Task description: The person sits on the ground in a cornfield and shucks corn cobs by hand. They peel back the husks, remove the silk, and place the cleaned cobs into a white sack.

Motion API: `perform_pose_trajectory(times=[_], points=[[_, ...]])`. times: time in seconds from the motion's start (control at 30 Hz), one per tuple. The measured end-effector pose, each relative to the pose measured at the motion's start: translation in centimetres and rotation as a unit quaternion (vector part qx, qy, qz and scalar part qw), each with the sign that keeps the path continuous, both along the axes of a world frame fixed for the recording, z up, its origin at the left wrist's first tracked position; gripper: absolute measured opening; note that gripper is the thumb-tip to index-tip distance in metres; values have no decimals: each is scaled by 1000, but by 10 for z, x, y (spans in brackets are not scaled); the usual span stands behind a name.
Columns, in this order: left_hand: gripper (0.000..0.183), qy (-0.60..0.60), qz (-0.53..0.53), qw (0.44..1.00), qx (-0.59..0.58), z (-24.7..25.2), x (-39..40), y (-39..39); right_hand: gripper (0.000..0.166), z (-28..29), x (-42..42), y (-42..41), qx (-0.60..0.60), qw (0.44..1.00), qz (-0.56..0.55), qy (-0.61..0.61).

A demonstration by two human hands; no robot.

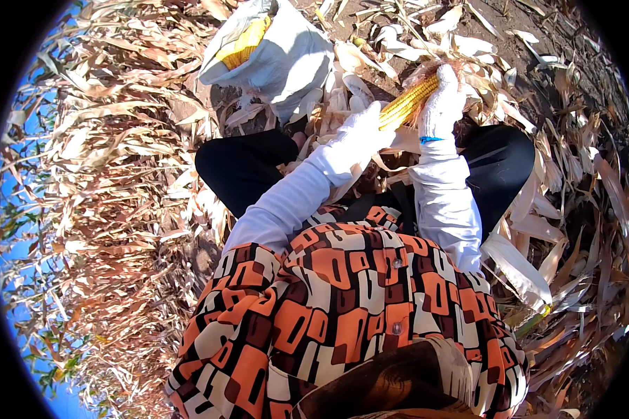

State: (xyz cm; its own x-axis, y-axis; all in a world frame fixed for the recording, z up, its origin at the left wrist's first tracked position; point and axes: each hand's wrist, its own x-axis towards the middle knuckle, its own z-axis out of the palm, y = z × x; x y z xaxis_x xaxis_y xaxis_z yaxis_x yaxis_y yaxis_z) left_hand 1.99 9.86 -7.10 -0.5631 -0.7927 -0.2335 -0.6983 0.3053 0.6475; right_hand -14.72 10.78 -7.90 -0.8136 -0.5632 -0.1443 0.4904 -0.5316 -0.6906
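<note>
A yellow corn cob (409, 102) lies at a slant between my two gloved hands, most of its rows of kernels bare. My left hand (364, 131), in a white glove, is closed around its lower end, where pale husk hangs beneath. White-gloved too, my right hand (443, 102) grips the upper end, thumb along the cob, among reddish-brown corn silk (453, 65). Its fingers are partly hidden behind the cob. Ahead and to the left, a white woven sack (304, 57) stands with its mouth open, yellow corn cobs (245, 44) showing inside.
Dry corn husks (354, 57) are strewn over the bare soil (361, 18) ahead. Dried corn stalks and leaves (131, 157) fill the left side. More husks (519, 267) lie beside my right knee (503, 162). My bent left knee (241, 162) is close to the sack.
</note>
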Motion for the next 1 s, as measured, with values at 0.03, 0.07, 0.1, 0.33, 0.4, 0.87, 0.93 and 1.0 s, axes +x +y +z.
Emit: perform_pose_trajectory(times=[0.03, 0.07, 0.1, 0.33, 0.4, 0.87, 0.93, 1.0], points=[[64, 32, -7, 998, 57, -3, 3, -1, 24, 0, -3, 2, -11, 999, -3, -34], [57, 61, -13, 991, 116, -6, 6, -3, 22, 0, -6, 2, -32, 999, -7, -36], [47, 144, -29, 977, 157, -18, 11, -5, 19, 2, -5, 2, -56, 998, -8, -37], [36, 30, -66, 995, 62, -10, 17, 6, 23, 26, -5, 5, -94, 983, 147, -51], [37, 26, -149, 987, 61, -4, 29, -5, 23, 37, -3, 6, -63, 979, 190, -49], [60, -613, 209, 597, -474, 176, 384, -117, 22, 14, 12, -4, -50, 979, 190, -50], [55, -422, 169, 784, -423, 188, 296, -88, 22, -1, 9, -6, -84, 969, 225, -57], [49, -15, 124, 953, -276, 135, 214, -85, 24, -5, 6, -5, -63, 979, 179, -72]])
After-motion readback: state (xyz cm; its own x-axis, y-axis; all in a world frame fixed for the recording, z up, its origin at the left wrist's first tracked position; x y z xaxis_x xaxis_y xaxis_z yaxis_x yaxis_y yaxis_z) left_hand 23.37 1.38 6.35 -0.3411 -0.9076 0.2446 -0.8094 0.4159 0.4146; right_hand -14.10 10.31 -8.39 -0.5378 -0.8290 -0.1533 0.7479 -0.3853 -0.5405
